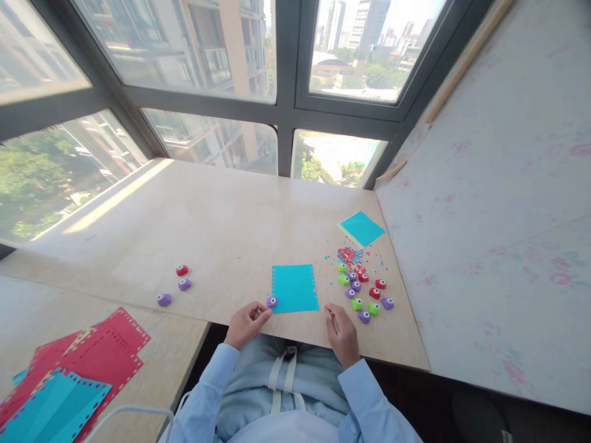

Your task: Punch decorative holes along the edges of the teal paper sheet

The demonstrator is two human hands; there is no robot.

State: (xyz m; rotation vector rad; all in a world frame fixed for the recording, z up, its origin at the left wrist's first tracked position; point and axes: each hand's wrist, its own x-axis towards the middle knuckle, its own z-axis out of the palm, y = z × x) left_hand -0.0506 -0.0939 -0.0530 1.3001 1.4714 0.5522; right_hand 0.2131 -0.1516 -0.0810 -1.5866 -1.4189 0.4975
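Note:
A square blue sheet of paper [295,288] lies in front of me, with small holes punched along its left and right edges. At its lower left corner sits a small purple craft punch [272,302]. The curled fingers of my left hand [248,322] are closed right beside that punch and the paper's corner; whether they grip anything is hidden. Just off the sheet's lower right corner, my right hand [342,332] is closed with its fingertips pinched together. What lies between those fingertips is too small to make out.
Several green, purple and red punches [374,293] stand at the right, by a pile of paper bits [349,255] and stacked blue squares [363,228]. Three more punches [184,284] are at the left. Punched red sheets [106,351] and blue sheets lie on the lower left surface. A wall [484,246] bounds the right.

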